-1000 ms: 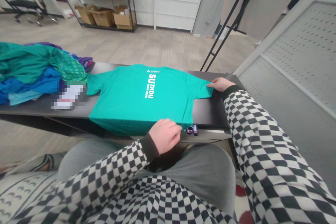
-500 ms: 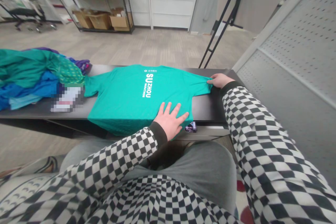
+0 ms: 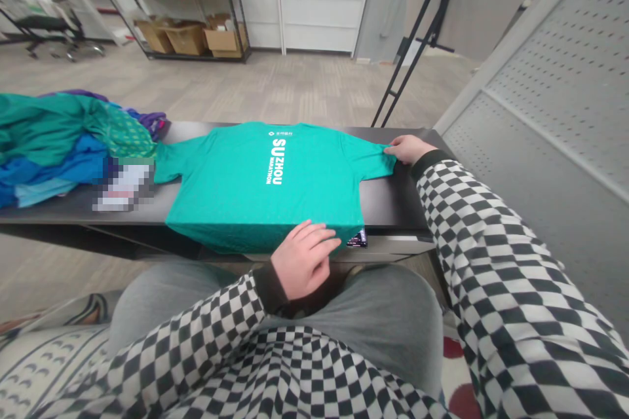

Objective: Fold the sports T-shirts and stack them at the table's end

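A green T-shirt [image 3: 236, 177] with white "SUZHOU MARATHON" lettering lies spread over a dark table [image 3: 388, 209], its hem draping over the near edge. My right hand [image 3: 411, 149] pinches the end of the sleeve on the right. Down at the hem, right of centre, is my left hand [image 3: 303, 258], with its fingers loosely extended and slightly bent over the cloth's edge; no grip on the fabric shows. Just right of the hem, a small dark object with a lit screen [image 3: 358, 237] is partly covered by the shirt.
A heap of green, blue and purple clothes [image 3: 54, 137] lies on the table's left, beside a blurred pale item [image 3: 125, 186]. A perforated panel [image 3: 550, 91] closes off the right side. Behind stand a black metal stand [image 3: 417, 33] and a shelf with cardboard boxes [image 3: 187, 36].
My left hand has drawn back from the shirt's lower right area to the hem, its spread fingers coming closer together. The shirt's front looks smoother. My right hand stays on the sleeve.
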Tool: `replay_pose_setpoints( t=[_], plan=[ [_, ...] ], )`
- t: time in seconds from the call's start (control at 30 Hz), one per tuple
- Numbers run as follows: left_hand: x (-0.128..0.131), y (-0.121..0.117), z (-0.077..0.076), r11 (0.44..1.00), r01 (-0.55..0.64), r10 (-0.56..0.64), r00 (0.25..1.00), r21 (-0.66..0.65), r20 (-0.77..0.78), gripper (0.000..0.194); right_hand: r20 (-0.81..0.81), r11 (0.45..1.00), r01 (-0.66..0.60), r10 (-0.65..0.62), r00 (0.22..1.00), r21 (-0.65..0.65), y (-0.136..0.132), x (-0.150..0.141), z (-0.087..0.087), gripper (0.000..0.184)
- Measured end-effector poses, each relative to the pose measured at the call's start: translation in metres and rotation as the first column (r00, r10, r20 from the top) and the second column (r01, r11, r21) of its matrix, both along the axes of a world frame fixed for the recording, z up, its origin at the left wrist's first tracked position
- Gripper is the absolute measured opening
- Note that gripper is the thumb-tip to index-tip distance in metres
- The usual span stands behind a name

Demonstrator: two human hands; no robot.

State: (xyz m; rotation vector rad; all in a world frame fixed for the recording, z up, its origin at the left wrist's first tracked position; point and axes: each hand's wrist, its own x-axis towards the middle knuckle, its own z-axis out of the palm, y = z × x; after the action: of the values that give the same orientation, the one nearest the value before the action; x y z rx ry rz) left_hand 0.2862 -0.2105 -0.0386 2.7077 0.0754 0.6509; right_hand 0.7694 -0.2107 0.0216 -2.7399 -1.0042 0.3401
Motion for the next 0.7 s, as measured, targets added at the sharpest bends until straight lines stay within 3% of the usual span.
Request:
replay_pose_setpoints(
  t=[0.2,0.3,0.4,0.53,0.7],
  plan=[
    [-0.071,0.009,-0.026,0.995,0.024,-0.01,0.989,-0.092,0.149,0.047,0.053,0.991,-0.13,0.131,0.99,-0.015,0.019,-0.013,0.043,0.03],
    [-0.091,0.013,-0.033,0.987,-0.02,0.044,0.988,-0.162,0.147,0.046,-0.041,0.975,-0.216,0.218,0.975,0.05,0.04,-0.033,0.069,0.025],
    [-0.099,0.01,-0.044,0.963,-0.055,0.078,0.994,-0.263,0.079,0.044,-0.202,0.938,-0.248,0.299,0.933,0.242,0.069,-0.068,0.087,0.021],
    [-0.097,-0.001,-0.069,0.915,-0.062,0.072,0.997,-0.398,0.009,0.041,-0.376,0.843,-0.146,0.377,0.846,0.517,0.116,-0.131,0.098,0.017],
    [-0.096,-0.008,-0.106,0.858,-0.093,0.038,0.992,-0.505,-0.119,0.04,-0.529,0.836,-0.031,0.375,0.761,0.547,0.173,-0.211,0.094,0.014]
  ],
)
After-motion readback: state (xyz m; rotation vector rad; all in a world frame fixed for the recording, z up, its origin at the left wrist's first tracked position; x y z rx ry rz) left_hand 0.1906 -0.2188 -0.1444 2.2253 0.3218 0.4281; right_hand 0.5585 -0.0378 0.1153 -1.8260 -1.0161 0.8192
